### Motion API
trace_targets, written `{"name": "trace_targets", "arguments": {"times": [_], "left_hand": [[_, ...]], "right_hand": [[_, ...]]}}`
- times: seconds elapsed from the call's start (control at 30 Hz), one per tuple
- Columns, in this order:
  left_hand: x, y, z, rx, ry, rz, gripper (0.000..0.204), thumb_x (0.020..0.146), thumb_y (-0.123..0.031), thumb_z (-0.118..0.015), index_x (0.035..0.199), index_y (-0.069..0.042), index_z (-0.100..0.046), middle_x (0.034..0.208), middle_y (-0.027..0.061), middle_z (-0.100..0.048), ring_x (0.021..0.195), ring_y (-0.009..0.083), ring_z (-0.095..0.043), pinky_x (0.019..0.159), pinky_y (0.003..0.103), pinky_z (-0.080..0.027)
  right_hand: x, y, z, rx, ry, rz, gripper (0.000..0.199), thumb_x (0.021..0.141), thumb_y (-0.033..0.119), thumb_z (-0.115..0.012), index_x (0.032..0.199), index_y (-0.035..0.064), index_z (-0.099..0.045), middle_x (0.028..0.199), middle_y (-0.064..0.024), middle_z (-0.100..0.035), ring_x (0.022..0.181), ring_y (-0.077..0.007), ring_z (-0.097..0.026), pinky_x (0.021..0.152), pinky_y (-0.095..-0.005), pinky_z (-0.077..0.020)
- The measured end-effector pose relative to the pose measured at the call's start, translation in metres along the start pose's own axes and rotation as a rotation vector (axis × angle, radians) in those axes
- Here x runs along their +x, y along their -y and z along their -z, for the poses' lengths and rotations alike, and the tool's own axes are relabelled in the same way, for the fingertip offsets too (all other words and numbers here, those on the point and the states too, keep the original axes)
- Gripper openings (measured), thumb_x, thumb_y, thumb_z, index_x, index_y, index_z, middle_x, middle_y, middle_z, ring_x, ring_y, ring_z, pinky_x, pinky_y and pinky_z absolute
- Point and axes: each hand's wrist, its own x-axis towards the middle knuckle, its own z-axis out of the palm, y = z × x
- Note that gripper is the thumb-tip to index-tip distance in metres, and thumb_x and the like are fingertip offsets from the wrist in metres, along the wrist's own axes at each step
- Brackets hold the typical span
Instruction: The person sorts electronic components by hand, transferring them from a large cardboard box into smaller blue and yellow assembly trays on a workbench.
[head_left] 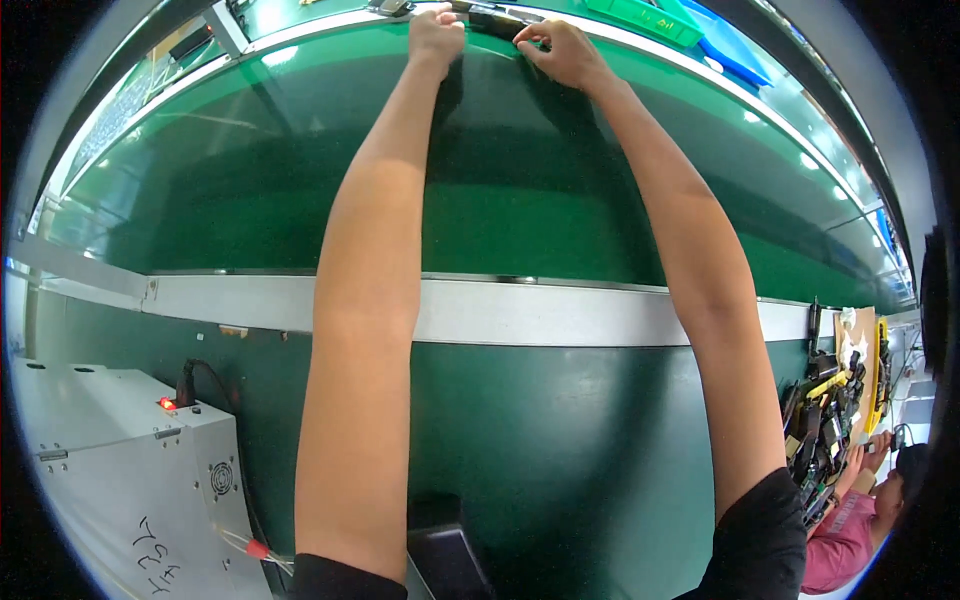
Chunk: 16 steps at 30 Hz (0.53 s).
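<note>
Both my arms stretch away across a green belt, to its far edge. My left hand (437, 36) is closed there, with its fingers curled at the left end of a long black part (494, 22); what it grips is too small to make out. At the right end of that part my right hand (566, 52) bends its fingers and thumb around the edge. The black part lies along the far rail, partly cut off by the top of the picture. A small grey metal piece (391, 7) sits just left of my left hand.
A green tray (655, 20) and a blue tray (735, 55) stand beyond the far rail. A white rail (560, 312) crosses between belt and near bench. A white metal box (130, 450) with cables stands near left. At right, black parts (825, 430) lie piled beside a co-worker (850, 530).
</note>
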Motion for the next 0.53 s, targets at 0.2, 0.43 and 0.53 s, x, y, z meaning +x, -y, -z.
{"name": "trace_targets", "arguments": {"times": [0.2, 0.43, 0.53], "left_hand": [[-0.025, -0.012, 0.022, 0.351, 0.037, -0.238, 0.037, 0.084, -0.013, -0.059, 0.119, -0.009, -0.072, 0.106, 0.0168, -0.074, 0.099, 0.0245, -0.072, 0.09, 0.034, -0.054], [-0.049, -0.047, 0.007, 0.471, 0.003, -0.298, 0.041, 0.082, -0.008, -0.054, 0.118, -0.013, -0.072, 0.113, 0.0253, -0.067, 0.105, 0.0405, -0.065, 0.097, 0.045, -0.051], [-0.05, -0.031, 0.028, 0.612, 0.049, -0.437, 0.039, 0.083, -0.01, -0.058, 0.12, -0.009, -0.07, 0.113, 0.024, -0.068, 0.109, 0.0383, -0.064, 0.103, 0.043, -0.047]], "right_hand": [[0.015, 0.036, -0.011, -0.227, -0.124, -0.06, 0.03, 0.084, 0.036, -0.073, 0.106, 0.0148, -0.074, 0.099, -0.0165, -0.071, 0.093, -0.0364, -0.069, 0.083, -0.0466, -0.0541], [0.061, -0.006, -0.005, -0.306, -0.126, 0.084, 0.047, 0.083, 0.032, -0.074, 0.122, 0.0075, -0.063, 0.111, -0.0206, -0.066, 0.098, -0.0386, -0.065, 0.084, -0.046, -0.0521], [0.087, 0.018, -0.024, 0.189, -0.119, -0.124, 0.042, 0.085, 0.033, -0.074, 0.118, 0.0075, -0.07, 0.131, -0.0173, -0.063, 0.108, -0.0308, -0.067, 0.086, -0.0422, -0.0525]]}}
